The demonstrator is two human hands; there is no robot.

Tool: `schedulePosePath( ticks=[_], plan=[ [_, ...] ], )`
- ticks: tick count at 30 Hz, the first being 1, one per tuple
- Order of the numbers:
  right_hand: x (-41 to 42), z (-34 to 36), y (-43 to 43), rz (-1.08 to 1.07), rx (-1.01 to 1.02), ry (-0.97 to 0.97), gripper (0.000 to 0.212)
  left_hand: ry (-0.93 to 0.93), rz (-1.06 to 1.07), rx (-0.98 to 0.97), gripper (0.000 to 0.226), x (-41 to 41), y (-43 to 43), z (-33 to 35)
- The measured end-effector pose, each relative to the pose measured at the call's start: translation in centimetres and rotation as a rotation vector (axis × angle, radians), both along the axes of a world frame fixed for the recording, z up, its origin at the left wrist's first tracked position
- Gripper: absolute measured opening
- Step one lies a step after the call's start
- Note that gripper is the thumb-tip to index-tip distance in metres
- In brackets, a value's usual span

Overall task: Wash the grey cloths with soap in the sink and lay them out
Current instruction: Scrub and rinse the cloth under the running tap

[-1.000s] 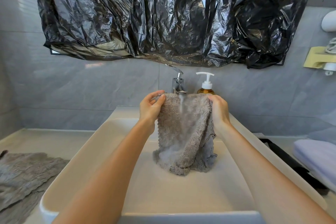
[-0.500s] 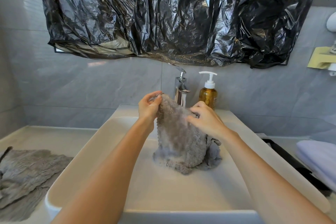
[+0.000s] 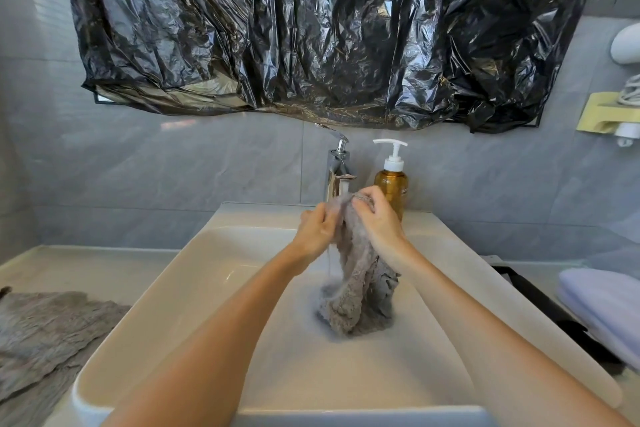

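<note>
You're mid-wash: your left hand and right hand both clench the top of one cloth, bunched under the running tap, with its lower end trailing onto the floor of the sink. A second cloth lies spread on the counter to your left — washed or not, I can't tell — so I'd judge this one has rinsing, wringing and laying out left. The soap stands just behind your right hand.

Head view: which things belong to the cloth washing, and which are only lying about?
For the job: grey cloth held by left hand and right hand, sink, running tap, soap bottle, second grey cloth on the counter.
Lying about: black plastic sheet, pale folded towel, yellow wall holder.
</note>
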State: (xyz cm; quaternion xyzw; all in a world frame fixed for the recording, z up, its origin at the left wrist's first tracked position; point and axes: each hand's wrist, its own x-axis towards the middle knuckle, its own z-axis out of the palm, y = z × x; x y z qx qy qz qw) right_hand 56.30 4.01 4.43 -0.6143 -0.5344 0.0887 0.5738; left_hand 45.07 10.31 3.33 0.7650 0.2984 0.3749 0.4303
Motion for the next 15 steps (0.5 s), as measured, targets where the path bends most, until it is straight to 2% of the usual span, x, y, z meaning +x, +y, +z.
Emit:
schedulePosePath(
  ticks=[3,7,10,13,15],
  plan=[
    [-1.3,-0.8,-0.1,-0.007,-0.037,-0.162,0.029,-0.171,0.078,-0.108,0.035,0.2,-0.2,0.2],
    [-2.8,-2.1,1.5,-0.095,-0.117,-0.186,0.034,-0.179,0.137,-0.184,0.054,1.1,-0.5,-0.3],
    [-2.3,-1.8,1.7,-0.166,-0.207,-0.36,0.028,-0.209,0.146,-0.209,0.055,1.7,-0.6,-0.8],
    [-1.3,-1.5,1.4,-0.224,-0.222,-0.207,0.043,-0.173,0.176,-0.171,0.051,2.1,-0.6,-0.8],
    [-0.9,-1.3,1.6,-0.24,-0.22,-0.108,0.047,-0.164,0.131,-0.222,0.046,2.2,-0.4,-0.9]
  ],
)
